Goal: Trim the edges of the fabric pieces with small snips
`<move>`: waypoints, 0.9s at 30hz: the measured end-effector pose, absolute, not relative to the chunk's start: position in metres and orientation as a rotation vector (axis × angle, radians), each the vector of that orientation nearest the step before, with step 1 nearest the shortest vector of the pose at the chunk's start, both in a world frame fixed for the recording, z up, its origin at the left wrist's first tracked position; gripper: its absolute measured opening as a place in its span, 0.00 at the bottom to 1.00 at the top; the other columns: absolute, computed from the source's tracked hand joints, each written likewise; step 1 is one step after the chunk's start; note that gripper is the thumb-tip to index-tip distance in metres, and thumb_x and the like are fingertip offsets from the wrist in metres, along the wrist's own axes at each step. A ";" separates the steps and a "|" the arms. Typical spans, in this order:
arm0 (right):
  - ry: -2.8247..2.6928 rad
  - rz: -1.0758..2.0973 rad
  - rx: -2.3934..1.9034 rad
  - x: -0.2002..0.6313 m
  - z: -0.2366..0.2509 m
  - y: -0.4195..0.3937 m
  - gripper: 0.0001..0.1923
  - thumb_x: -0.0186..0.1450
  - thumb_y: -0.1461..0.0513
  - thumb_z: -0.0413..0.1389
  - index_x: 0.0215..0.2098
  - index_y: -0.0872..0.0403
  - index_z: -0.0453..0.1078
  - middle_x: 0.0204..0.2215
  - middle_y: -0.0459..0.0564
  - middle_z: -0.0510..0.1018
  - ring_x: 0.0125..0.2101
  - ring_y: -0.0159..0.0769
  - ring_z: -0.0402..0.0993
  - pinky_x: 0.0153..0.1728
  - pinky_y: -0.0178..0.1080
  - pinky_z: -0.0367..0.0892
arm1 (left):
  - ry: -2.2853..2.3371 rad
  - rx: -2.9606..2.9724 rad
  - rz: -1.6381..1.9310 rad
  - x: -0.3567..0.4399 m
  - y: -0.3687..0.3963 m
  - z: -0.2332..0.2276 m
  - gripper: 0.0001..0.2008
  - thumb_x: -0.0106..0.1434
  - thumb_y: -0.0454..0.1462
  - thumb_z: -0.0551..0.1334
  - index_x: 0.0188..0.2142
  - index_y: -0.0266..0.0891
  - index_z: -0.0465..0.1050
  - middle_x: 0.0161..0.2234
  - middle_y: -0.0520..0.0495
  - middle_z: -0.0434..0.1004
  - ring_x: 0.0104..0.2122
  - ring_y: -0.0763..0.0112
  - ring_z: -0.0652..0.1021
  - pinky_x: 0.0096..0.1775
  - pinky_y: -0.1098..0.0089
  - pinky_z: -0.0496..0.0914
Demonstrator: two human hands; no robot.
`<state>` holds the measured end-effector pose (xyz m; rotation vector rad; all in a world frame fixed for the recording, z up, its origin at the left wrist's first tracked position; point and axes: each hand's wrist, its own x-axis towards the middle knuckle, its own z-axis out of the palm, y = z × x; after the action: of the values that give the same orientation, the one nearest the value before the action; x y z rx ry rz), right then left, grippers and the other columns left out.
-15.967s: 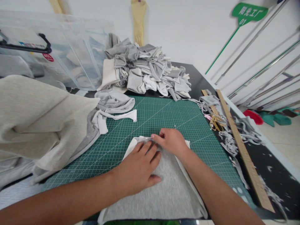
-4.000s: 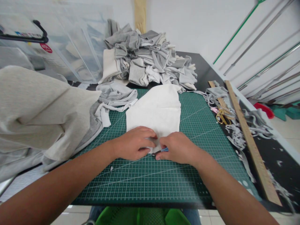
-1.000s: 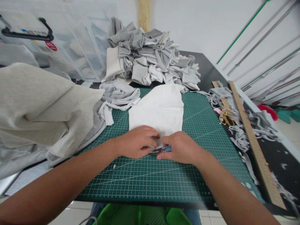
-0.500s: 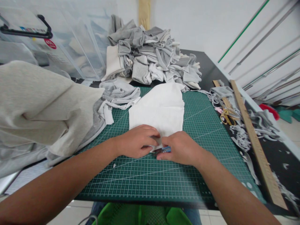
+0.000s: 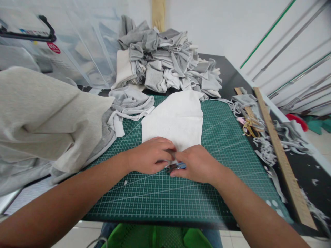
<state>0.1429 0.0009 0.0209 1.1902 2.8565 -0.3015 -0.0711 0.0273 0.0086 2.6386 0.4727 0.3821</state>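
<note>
A white fabric piece (image 5: 176, 124) lies flat on the green cutting mat (image 5: 165, 198), its near edge under both hands. My left hand (image 5: 153, 155) is closed in a pinch on that near edge, fingers curled towards the right. In my right hand (image 5: 197, 163) is a pair of small blue-handled snips (image 5: 178, 166), their metal blades pointing left at the fabric's near edge. The blade tips sit close to my left fingertips, and the fingers partly hide them. A tiny white scrap (image 5: 126, 182) lies on the mat left of the hands.
A heap of grey and cream fabric pieces (image 5: 168, 58) stands behind the mat, beside a clear plastic box (image 5: 90, 65). Larger beige cloth (image 5: 51, 117) covers the left side. On the right are a wooden ruler (image 5: 281, 151), gold-handled scissors (image 5: 248, 128) and fabric scraps (image 5: 266, 150).
My right hand and the snips have shifted slightly left along the fabric's near edge. My left hand stays almost still, and the fabric lies as before.
</note>
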 end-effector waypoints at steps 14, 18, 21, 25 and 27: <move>2.863 -0.354 1.172 0.144 0.023 0.001 0.23 0.57 0.41 0.56 0.33 0.51 0.72 0.25 0.46 0.79 0.26 0.37 0.74 0.25 0.36 0.49 | 0.472 2.651 0.389 -0.070 0.028 0.009 0.06 0.59 0.32 0.60 0.36 0.41 0.73 0.45 0.45 0.70 0.45 0.64 0.71 0.52 0.58 0.64; 2.861 -0.379 1.171 0.144 0.022 0.002 0.22 0.57 0.42 0.57 0.34 0.51 0.72 0.25 0.46 0.79 0.26 0.37 0.74 0.26 0.36 0.50 | 0.469 2.648 0.409 -0.070 0.028 0.009 0.06 0.59 0.32 0.59 0.36 0.41 0.73 0.45 0.45 0.70 0.45 0.64 0.71 0.51 0.58 0.64; 2.853 -0.364 1.181 0.143 0.022 0.002 0.22 0.58 0.42 0.56 0.34 0.51 0.72 0.25 0.46 0.79 0.26 0.37 0.74 0.25 0.36 0.49 | 0.466 2.632 0.423 -0.070 0.028 0.010 0.05 0.59 0.32 0.59 0.34 0.41 0.73 0.45 0.46 0.70 0.44 0.64 0.71 0.51 0.58 0.64; 2.832 -0.290 1.196 0.142 0.022 0.003 0.21 0.59 0.43 0.55 0.33 0.51 0.72 0.24 0.46 0.79 0.26 0.38 0.74 0.25 0.36 0.48 | 0.467 2.624 0.409 -0.070 0.028 0.010 0.05 0.59 0.32 0.59 0.34 0.41 0.73 0.44 0.45 0.70 0.44 0.64 0.71 0.51 0.58 0.64; 2.828 -0.264 1.187 0.141 0.022 0.002 0.21 0.60 0.43 0.55 0.33 0.51 0.71 0.25 0.47 0.79 0.26 0.38 0.74 0.25 0.36 0.48 | 0.466 2.626 0.403 -0.070 0.028 0.009 0.05 0.59 0.32 0.59 0.34 0.41 0.73 0.45 0.45 0.70 0.44 0.64 0.71 0.51 0.58 0.64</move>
<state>0.1413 0.0025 0.0219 1.1875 2.8285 -0.2637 -0.0703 0.0278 0.0095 2.6265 0.4655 0.4027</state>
